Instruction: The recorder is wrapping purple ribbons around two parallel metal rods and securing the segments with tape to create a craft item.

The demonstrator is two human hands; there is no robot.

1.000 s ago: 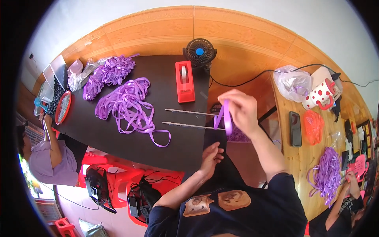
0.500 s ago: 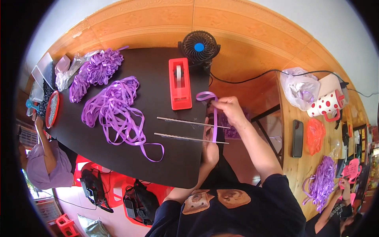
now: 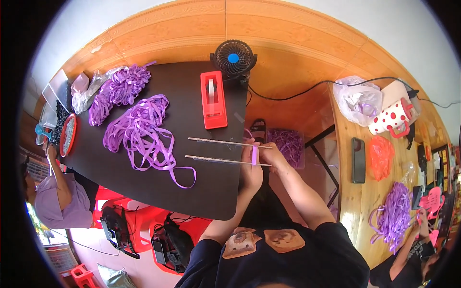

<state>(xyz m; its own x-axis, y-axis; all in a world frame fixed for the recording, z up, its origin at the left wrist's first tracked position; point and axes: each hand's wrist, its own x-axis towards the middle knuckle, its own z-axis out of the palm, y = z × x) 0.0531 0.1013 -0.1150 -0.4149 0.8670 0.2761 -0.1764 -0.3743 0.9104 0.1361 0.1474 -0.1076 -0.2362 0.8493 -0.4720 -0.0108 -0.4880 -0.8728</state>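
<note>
Two thin twisted metal rods (image 3: pixel 216 159) lie parallel on the dark table, their ends jutting past its right edge. Across these ends runs a short band of purple ribbon (image 3: pixel 255 155). My left hand (image 3: pixel 251 174) is closed at the band from the table side, its fingertips partly hidden behind the rods. From the other side, my right hand (image 3: pixel 276 156) is pinched close to the same ribbon, its fingers at the rod tips. A pale ribbon end shows just above the hands.
Loose purple ribbon (image 3: pixel 139 132) and a bundle (image 3: pixel 126 84) lie left. A red tape dispenser (image 3: pixel 213 100) and fan (image 3: pixel 234 57) stand behind. A wooden table (image 3: pixel 353 201) at right holds a phone (image 3: pixel 358 161) and dotted mug (image 3: pixel 391 117). Other people sit at both sides.
My right hand has come down and left toward the rods, beside my left hand. The raised ribbon loop is gone from above; the ribbon now sits short across the rods.
</note>
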